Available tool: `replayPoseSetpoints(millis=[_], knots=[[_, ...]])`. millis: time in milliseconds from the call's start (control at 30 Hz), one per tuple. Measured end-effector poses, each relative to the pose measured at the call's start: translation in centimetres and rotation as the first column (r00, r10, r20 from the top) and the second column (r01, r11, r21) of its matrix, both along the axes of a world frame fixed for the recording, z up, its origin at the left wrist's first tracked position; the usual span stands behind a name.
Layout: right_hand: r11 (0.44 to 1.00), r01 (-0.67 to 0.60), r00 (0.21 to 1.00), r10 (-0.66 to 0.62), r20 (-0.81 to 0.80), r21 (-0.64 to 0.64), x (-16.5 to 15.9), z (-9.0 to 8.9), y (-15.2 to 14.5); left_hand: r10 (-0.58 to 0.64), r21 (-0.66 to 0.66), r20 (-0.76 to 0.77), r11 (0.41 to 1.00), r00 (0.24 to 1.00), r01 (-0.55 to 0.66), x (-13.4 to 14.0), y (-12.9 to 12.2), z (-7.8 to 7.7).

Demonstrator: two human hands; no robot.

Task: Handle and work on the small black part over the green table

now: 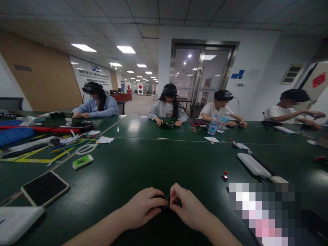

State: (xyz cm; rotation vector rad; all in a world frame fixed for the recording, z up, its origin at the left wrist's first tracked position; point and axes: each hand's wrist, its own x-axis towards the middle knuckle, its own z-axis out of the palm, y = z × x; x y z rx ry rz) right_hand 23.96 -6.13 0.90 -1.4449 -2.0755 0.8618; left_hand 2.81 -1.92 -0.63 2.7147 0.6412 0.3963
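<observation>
A small black object [166,201] lies between my hands, low over the near middle of the dark green table [159,160]; its kind is hard to make out because fingers cover most of it. My left hand [143,206] is closed on it from the left, fingers reaching over its top and thumb below. From the right, my right hand [186,206] pinches at its end with thumb and curled forefinger. Whether something smaller sits inside that pinch is hidden.
Left are a phone [46,188], a white device [19,222], a green-and-white packet [83,162] and cables. At right lie a small red-topped item [224,175], a white power strip [253,165] and a pixelated patch. Several people with head cameras sit opposite, near water bottles [213,125].
</observation>
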Motion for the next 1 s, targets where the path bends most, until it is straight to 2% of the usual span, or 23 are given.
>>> replayPoseSetpoints(millis=[200,333,400,467,533,600,667,800,833,900,1000], knots=[[0.998,0.009,0.997,-0.013,-0.07,-0.057,0.5,0.0,0.2,-0.012,0.038,-0.042,0.999,0.999,0.013,-0.1,-0.2,0.0],[0.996,0.091,0.993,-0.091,-0.07,-0.004,1.3,-0.1,0.5,0.017,0.071,-0.062,0.997,0.998,-0.013,-0.1,0.1,0.1],[0.989,0.151,0.987,-0.15,-0.061,0.011,1.9,-0.2,0.8,0.091,0.102,-0.066,0.991,0.994,-0.084,-0.8,1.1,-0.2],[0.982,0.19,0.98,-0.19,-0.063,-0.003,2.4,-0.4,1.1,0.237,0.139,-0.052,0.964,0.97,-0.228,-2.2,3.0,-0.5],[0.979,0.202,0.976,-0.203,-0.077,-0.024,2.9,-0.7,1.4,0.44,0.148,-0.032,0.89,0.898,-0.431,-4.7,5.2,-0.8],[0.98,0.195,0.975,-0.198,-0.096,-0.039,3.2,-1.1,1.5,0.628,0.134,-0.035,0.774,0.777,-0.619,-7.9,7.3,-0.8],[0.982,0.183,0.976,-0.188,-0.107,-0.054,3.3,-1.5,1.7,0.76,0.091,-0.063,0.65,0.647,-0.755,-11.2,8.7,-0.7],[0.98,0.152,0.98,-0.166,-0.11,-0.129,3.4,-2.4,1.9,0.945,0.094,-0.131,0.312,0.299,-0.945,-16.2,9.8,-0.5],[0.979,0.145,0.981,-0.161,-0.111,-0.143,3.4,-2.6,2.0,0.96,0.105,-0.141,0.257,0.241,-0.961,-16.8,9.8,-0.6],[0.979,0.134,0.982,-0.152,-0.108,-0.157,3.5,-2.8,2.0,0.974,0.126,-0.137,0.196,0.179,-0.972,-17.6,9.9,-0.9],[0.98,0.124,0.984,-0.141,-0.106,-0.153,3.6,-2.9,2.0,0.983,0.147,-0.093,0.17,0.157,-0.974,-17.8,10.0,-1.3]])
